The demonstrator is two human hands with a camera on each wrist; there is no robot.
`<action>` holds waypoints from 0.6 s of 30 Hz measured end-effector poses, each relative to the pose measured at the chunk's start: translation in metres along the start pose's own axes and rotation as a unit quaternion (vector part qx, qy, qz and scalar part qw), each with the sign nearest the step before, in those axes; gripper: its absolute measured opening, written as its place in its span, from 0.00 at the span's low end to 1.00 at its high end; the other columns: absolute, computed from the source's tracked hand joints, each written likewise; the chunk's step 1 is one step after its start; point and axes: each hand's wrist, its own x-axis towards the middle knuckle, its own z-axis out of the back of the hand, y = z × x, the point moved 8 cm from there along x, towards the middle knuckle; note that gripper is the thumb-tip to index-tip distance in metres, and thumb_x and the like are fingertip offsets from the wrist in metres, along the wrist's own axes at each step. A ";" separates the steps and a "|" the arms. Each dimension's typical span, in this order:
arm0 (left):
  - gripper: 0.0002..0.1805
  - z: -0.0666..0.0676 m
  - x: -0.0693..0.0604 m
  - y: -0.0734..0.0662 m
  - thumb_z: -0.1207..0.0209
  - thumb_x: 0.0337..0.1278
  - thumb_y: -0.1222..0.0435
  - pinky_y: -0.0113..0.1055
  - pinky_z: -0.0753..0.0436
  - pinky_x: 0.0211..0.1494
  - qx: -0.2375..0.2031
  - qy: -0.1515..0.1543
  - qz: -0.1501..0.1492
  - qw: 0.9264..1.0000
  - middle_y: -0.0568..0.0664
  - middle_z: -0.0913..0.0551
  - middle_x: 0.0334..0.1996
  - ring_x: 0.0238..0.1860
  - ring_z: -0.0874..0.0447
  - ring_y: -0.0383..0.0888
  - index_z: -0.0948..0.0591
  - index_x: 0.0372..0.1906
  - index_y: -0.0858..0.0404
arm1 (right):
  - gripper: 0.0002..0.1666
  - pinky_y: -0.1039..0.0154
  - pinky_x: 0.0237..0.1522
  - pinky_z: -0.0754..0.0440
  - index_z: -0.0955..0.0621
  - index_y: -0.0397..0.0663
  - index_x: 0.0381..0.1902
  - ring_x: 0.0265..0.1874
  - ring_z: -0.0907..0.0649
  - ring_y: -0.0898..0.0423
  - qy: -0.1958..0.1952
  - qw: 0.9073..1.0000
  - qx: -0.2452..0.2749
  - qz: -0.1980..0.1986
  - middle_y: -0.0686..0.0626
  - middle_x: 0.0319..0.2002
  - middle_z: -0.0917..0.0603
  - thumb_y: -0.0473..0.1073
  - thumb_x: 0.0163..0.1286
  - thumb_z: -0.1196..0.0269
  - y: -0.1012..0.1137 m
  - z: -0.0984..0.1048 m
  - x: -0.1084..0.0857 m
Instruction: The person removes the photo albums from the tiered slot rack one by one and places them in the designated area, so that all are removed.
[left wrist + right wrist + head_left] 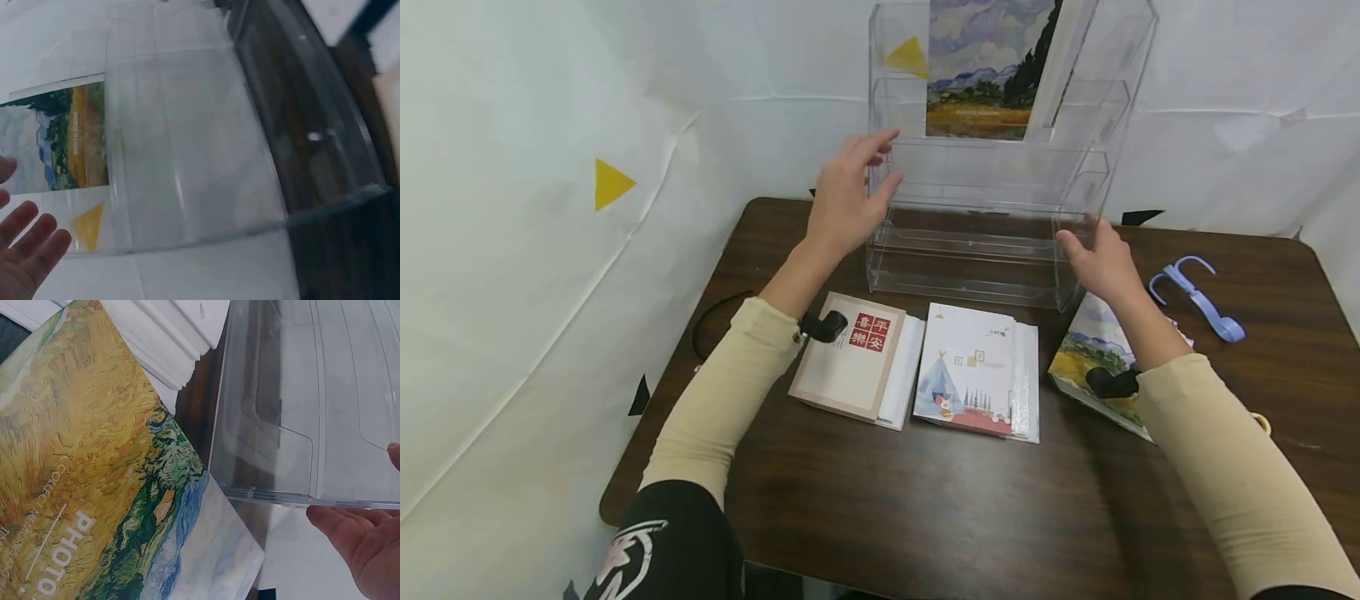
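Observation:
A clear plastic tiered display rack (970, 287) stands at the back of the table. In its upper tier leans a photo album (981, 100) with a painted landscape cover. Beside the rack's left side, my left hand (848, 198) is raised with loosely bent fingers; the left wrist view shows those fingers (37, 234) apart from the plastic. My right hand (1103, 262) grips the rack's right side low down, thumb toward the front and fingers outside. The right wrist view has this hand (369, 544) at the rack's edge.
On the table (955, 508) in front lie a beige album with red characters (838, 371), a white album with a tent (962, 367), and another landscape album (1093, 342) partly under my right forearm. A blue hook-ended object (1206, 308) lies right; a black cord (703, 321) left.

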 end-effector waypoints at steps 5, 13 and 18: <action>0.34 -0.006 0.048 -0.015 0.40 0.66 0.66 0.31 0.27 0.60 -0.181 0.010 0.046 0.982 0.56 0.29 0.65 0.64 0.29 0.42 0.38 0.73 0.66 | 0.49 0.34 0.63 0.39 0.57 0.36 0.77 0.67 0.38 0.29 0.001 1.000 0.005 -0.006 0.27 0.71 0.43 0.65 0.76 0.57 0.001 0.002 -0.001; 0.37 -0.020 0.088 -0.021 0.42 0.67 0.69 0.27 0.33 0.65 -0.273 0.014 0.083 0.958 0.57 0.37 0.72 0.69 0.35 0.42 0.45 0.75 0.69 | 0.49 0.35 0.64 0.39 0.56 0.36 0.77 0.68 0.38 0.31 -0.002 1.000 0.009 -0.007 0.28 0.71 0.42 0.64 0.77 0.55 0.002 -0.002 -0.001; 0.36 -0.045 0.104 -0.002 0.39 0.66 0.66 0.24 0.28 0.56 -0.288 0.012 0.134 0.948 0.52 0.29 0.67 0.61 0.28 0.41 0.40 0.75 0.63 | 0.49 0.35 0.63 0.38 0.56 0.36 0.77 0.68 0.38 0.31 -0.004 1.000 0.003 -0.010 0.28 0.71 0.42 0.64 0.76 0.56 0.000 -0.002 -0.002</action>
